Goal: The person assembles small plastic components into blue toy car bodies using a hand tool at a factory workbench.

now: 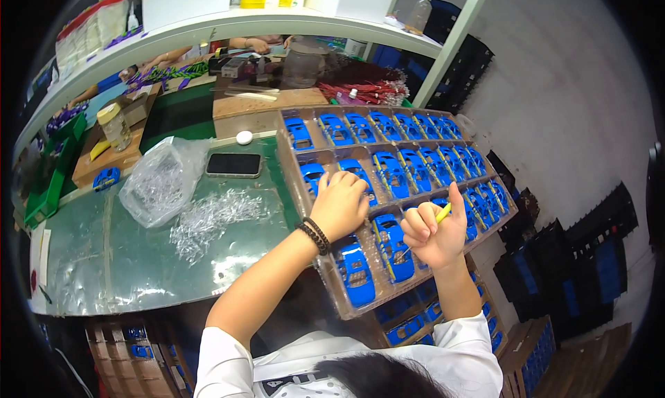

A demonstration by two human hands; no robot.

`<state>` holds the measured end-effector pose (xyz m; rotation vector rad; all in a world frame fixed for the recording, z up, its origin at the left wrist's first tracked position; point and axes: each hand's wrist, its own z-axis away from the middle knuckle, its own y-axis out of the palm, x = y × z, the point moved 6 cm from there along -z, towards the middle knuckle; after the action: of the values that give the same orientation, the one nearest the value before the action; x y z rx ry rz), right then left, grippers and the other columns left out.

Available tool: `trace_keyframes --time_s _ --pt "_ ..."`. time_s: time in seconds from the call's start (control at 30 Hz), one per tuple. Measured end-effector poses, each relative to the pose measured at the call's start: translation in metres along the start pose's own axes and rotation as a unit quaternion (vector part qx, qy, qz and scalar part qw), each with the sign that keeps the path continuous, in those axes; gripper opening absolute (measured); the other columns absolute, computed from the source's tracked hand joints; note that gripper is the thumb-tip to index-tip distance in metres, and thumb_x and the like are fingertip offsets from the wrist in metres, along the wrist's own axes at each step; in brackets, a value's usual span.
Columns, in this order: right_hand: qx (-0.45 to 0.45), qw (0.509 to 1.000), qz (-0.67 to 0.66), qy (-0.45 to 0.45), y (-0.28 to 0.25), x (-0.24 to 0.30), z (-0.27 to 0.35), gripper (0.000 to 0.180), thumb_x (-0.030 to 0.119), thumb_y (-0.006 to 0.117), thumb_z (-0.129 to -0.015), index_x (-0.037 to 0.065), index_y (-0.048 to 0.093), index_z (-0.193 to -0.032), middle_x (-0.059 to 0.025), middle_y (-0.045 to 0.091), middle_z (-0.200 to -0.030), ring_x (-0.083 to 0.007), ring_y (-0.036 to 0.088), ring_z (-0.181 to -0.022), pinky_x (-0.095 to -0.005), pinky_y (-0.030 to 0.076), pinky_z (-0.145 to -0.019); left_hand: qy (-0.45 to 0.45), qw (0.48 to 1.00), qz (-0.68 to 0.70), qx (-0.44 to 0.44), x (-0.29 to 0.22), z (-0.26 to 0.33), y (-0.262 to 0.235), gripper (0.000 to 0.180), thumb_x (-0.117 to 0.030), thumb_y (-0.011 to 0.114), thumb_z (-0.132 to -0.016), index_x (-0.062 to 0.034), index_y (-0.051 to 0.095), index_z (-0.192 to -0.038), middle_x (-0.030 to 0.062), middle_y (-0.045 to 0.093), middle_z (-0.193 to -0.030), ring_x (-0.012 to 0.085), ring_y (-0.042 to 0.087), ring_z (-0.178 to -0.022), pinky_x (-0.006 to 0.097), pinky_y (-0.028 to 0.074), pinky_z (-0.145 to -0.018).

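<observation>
Shells (361,295): smooth plastic, glossy. Tray (388,297): thin clear plastic, shiny. Stick (444,212): looks like smooth plastic. Counter (76,252): smooth and glossy, strong glare. Bag (163,169): clear plastic film, crinkled. Pile (215,221): clear plastic bits, shiny. Phone (233,164): glossy, glass-like screen. Box (260,107): wood, mostly matt. Sleeve (223,360): matt cloth, creased. Shelf (277,18): smooth, painted look; base material unclear.
</observation>
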<state>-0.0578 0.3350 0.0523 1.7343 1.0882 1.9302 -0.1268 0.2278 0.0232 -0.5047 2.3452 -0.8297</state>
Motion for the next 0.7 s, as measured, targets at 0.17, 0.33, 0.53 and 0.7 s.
trace_keyframes --time_s 0.17,0.33,0.53,0.7 --pt "-0.007 1.0 -0.025 -0.016 -0.021 0.006 0.009 0.064 0.059 0.024 -0.08 0.007 0.035 -0.045 -0.0046 0.034 -0.048 -0.0128 0.029 -0.047 -0.0214 0.022 -0.038 -0.118 0.973 -0.099 0.174 0.032 -0.022 0.036 0.05 -0.039 0.054 -0.072 -0.0058 0.046 -0.109 0.0122 0.047 -0.112 0.0286 0.037 -0.112 0.053 0.023 -0.092" --pt "-0.019 0.999 -0.036 -0.036 -0.032 0.012 0.016 0.063 0.059 0.024 -0.08 0.007 0.035 -0.046 -0.0045 0.034 -0.048 -0.0129 0.028 -0.046 -0.022 0.022 -0.039 -0.098 0.968 -0.091 0.213 0.023 -0.041 0.03 0.045 -0.029 0.066 -0.063 -0.0021 0.05 -0.096 0.0126 0.054 -0.094 0.0279 0.045 -0.095 0.047 0.033 -0.083" --pt "-0.124 0.965 -0.106 -0.207 -0.03 0.015 0.048 0.035 0.032 0.031 -0.086 0.005 0.048 -0.071 -0.0026 0.032 -0.047 -0.0111 0.028 -0.042 -0.0231 0.023 -0.036 -0.17 0.927 0.237 -0.235 0.044 0.0 -0.048 0.052 -0.009 0.072 -0.057 -0.0009 0.045 -0.1 0.0118 0.047 -0.096 0.0241 0.047 -0.096 0.032 0.045 -0.075" --pt "0.007 0.902 -0.036 -0.43 0.03 -0.011 0.109 0.024 0.019 0.028 -0.09 0.0 0.042 -0.093 -0.0022 0.031 -0.048 -0.0099 0.028 -0.041 -0.0219 0.026 -0.036 -0.254 0.693 0.594 -0.32 0.071 0.105 -0.09 0.059 0.012 0.054 -0.065 -0.0083 0.032 -0.116 0.0085 0.036 -0.113 0.0218 0.043 -0.105 0.037 0.041 -0.088"
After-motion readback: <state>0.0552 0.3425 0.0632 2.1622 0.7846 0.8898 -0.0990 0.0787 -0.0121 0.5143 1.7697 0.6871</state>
